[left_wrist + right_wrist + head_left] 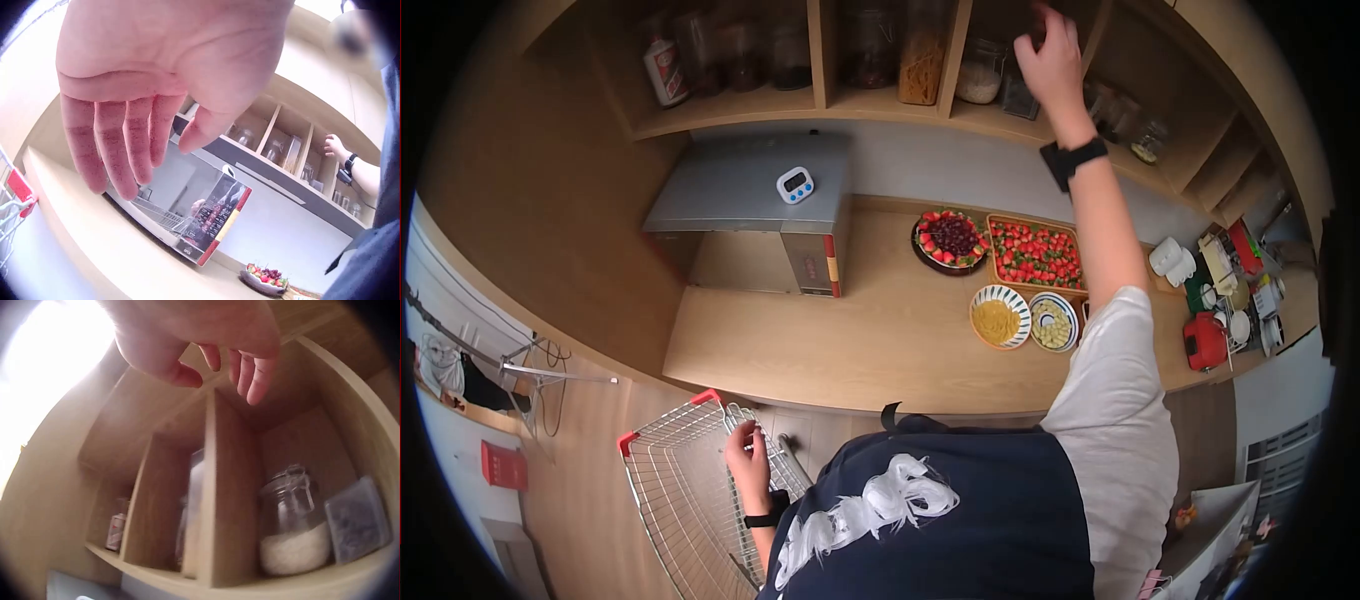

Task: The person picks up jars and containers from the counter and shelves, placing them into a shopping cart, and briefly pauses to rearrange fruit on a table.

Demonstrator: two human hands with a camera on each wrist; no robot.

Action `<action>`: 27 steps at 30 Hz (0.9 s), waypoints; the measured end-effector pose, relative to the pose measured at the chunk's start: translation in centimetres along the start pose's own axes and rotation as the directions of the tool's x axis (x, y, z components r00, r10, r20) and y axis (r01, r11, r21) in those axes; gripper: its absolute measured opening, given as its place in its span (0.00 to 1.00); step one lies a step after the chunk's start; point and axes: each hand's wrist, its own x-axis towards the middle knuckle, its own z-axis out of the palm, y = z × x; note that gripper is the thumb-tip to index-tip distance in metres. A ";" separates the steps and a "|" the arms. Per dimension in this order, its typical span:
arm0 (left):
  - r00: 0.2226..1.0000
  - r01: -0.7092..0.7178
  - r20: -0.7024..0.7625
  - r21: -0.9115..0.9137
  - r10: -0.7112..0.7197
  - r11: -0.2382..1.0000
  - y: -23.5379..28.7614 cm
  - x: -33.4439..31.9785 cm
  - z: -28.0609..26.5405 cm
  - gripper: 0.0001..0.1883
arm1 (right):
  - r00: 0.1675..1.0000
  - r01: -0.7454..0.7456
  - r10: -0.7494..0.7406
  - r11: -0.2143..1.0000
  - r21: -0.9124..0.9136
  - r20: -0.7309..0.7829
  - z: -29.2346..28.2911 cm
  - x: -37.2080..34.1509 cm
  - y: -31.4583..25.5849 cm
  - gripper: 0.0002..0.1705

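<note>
- Wooden shelving [730,122] curves above a long wood counter [880,365], with a grey oven [740,180] at the counter's left and a white timer [795,185] on top of it.
- Your right hand [1055,68] is raised to the shelving, near the compartment that holds a glass jar [980,84] of white grains. You have its fingers loosely bent, with some gaps between them and the thumb apart.
- That jar stands upright on the shelf, and a clear box [1020,98] with dark contents leans just beside it, tilted. Across the divider on the jar's other side, you have a tall container [921,68] of pasta.
- Your left hand [747,462] hangs low by the wire shopping cart [665,417]. Its fingers point down, nearly straight and slightly apart, with the thumb separate; you can't tell from these views whether it touches the cart.
- Toward the right of the counter, you have a dark-rimmed fruit plate [918,255] beside a tray [992,250] of strawberries, and two bowls just in front: a striped bowl [1022,308] with yellow contents and a blue-rimmed bowl [1073,315] of pale pieces.
</note>
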 end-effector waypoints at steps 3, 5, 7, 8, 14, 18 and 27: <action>0.997 0.068 0.028 -0.031 -0.067 0.997 -0.1 -0.6 -0.2 0.09 | 0.994 0.029 0.003 0.957 -0.287 0.110 3.0 2.8 2.0 0.37; 0.998 0.057 0.043 -0.037 -0.056 0.998 -0.8 -0.4 -0.3 0.10 | 0.978 0.052 0.036 0.910 -0.411 0.204 5.6 4.1 4.3 0.38; 0.998 0.047 0.053 -0.043 -0.045 0.998 -0.2 -0.4 -0.2 0.10 | 0.793 0.089 0.214 0.886 -0.456 0.571 8.5 5.3 7.4 0.36; 0.997 0.046 0.058 -0.059 -0.042 0.997 0.0 -0.5 0.0 0.10 | 0.792 0.089 0.214 0.886 -0.455 0.572 9.4 5.1 8.2 0.36; 0.985 0.146 0.111 -0.127 -0.132 0.981 -0.9 -1.8 1.0 0.10 | 0.773 -0.118 0.329 0.915 -0.387 0.542 11.3 5.1 10.0 0.43; 0.980 0.173 0.125 -0.131 -0.157 0.976 -0.7 -2.5 0.9 0.10 | 0.930 -0.104 0.193 0.955 -0.278 0.314 10.4 4.7 10.1 0.39; 0.999 0.007 0.042 -0.104 -0.003 0.995 5.5 -1.6 -0.1 0.13 | 0.868 -0.269 0.177 0.953 0.140 0.465 -4.7 3.2 -3.2 0.48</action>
